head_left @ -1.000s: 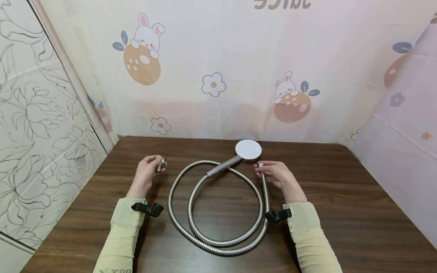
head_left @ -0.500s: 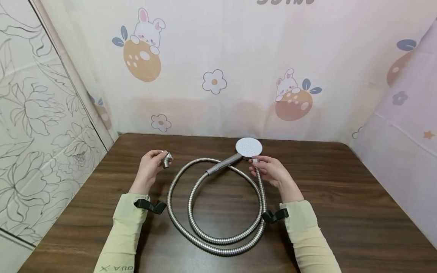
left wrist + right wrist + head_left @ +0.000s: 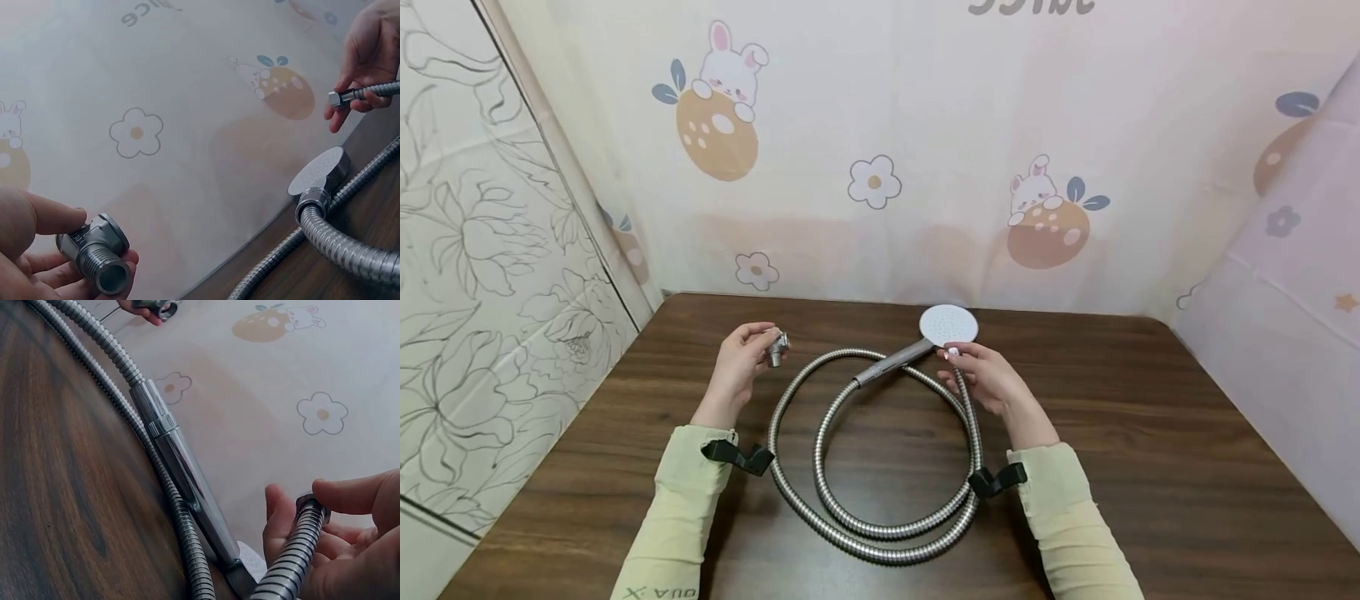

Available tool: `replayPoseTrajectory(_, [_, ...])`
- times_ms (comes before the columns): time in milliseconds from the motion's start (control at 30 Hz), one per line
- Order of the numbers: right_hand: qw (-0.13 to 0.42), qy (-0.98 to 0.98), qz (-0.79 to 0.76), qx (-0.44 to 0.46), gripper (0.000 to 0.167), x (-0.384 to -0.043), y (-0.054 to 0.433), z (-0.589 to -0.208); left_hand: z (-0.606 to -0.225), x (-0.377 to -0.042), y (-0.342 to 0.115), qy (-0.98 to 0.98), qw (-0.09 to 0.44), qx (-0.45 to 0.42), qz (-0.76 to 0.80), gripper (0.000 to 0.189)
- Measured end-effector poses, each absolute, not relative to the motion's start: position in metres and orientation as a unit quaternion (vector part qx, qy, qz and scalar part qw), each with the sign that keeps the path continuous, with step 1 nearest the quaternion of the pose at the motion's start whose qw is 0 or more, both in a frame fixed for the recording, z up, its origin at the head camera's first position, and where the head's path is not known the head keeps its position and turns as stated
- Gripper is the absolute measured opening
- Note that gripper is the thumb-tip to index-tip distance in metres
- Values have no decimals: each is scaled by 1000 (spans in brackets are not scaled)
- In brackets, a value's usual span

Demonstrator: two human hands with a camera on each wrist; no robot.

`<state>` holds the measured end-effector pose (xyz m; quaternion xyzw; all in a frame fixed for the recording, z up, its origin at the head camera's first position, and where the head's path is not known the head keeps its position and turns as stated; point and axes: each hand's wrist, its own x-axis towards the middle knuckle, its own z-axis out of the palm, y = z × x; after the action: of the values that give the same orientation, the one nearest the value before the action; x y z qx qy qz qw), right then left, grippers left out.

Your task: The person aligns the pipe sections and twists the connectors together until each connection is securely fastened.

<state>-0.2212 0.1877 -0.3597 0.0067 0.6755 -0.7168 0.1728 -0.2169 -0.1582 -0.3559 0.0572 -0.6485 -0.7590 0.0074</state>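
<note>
My left hand (image 3: 741,362) pinches a small chrome threaded fitting (image 3: 103,253) between thumb and fingers, its threaded outlet facing the camera in the left wrist view. On the right, my right hand (image 3: 992,379) grips the nut end (image 3: 340,99) of a coiled metal shower hose (image 3: 880,529). The hose's other end joins the handle of a shower head (image 3: 949,325), which lies face up at the back of the table. That handle (image 3: 187,478) rests across the hose coil. Both hands are raised over the table, apart from each other.
The brown wooden table (image 3: 1150,467) runs back to a patterned curtain (image 3: 820,108). A white panel with flower drawings (image 3: 490,250) stands along the left side. Black straps (image 3: 737,456) circle both wrists.
Both hands have moved inward toward each other, the left to the right with the fitting, the right to the left with the hose end. The shower head stays put.
</note>
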Motion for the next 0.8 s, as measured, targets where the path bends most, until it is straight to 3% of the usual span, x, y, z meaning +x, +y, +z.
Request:
replayPoseTrajectory(467, [182, 675, -715, 1, 42, -218, 181, -366, -351, -215, -143, -687, -7, 26, -726, 41])
replayPoseTrajectory(800, [171, 667, -725, 7, 37, -220, 176, -360, -345, -222, -130, -685, -1, 8, -728, 38])
